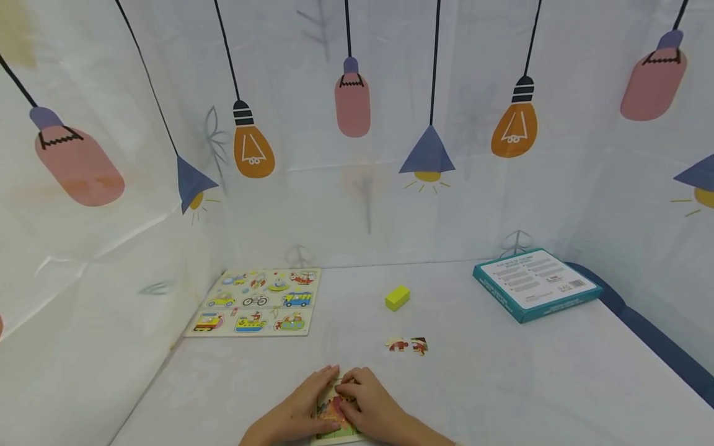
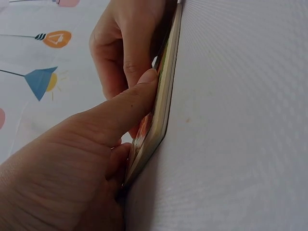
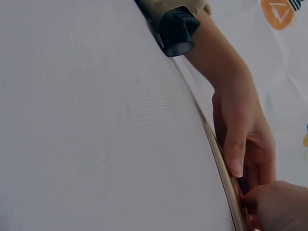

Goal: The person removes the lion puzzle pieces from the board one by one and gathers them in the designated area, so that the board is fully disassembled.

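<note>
A small wooden jigsaw puzzle board [image 1: 340, 437] with a colourful picture lies flat on the table at the near middle. My left hand [image 1: 298, 406] holds its left side, the thumb across the near part of its face and the fingers along the edge. In the left wrist view that thumb [image 2: 130, 103] lies over the board's rim. With bent fingers, my right hand [image 1: 374, 406] rests on the right part of the puzzle; what lies under its fingertips is hidden. Beyond the hands lie two loose jigsaw pieces, a left one [image 1: 397, 344] and a right one [image 1: 419, 345].
A yellow block [image 1: 398, 298] stands behind the loose pieces. A vehicle picture board [image 1: 256, 303] lies at the back left. At the back right is a teal and white box [image 1: 538, 285]. A white curtain [image 1: 301, 210] printed with lamps encloses the table's back and sides.
</note>
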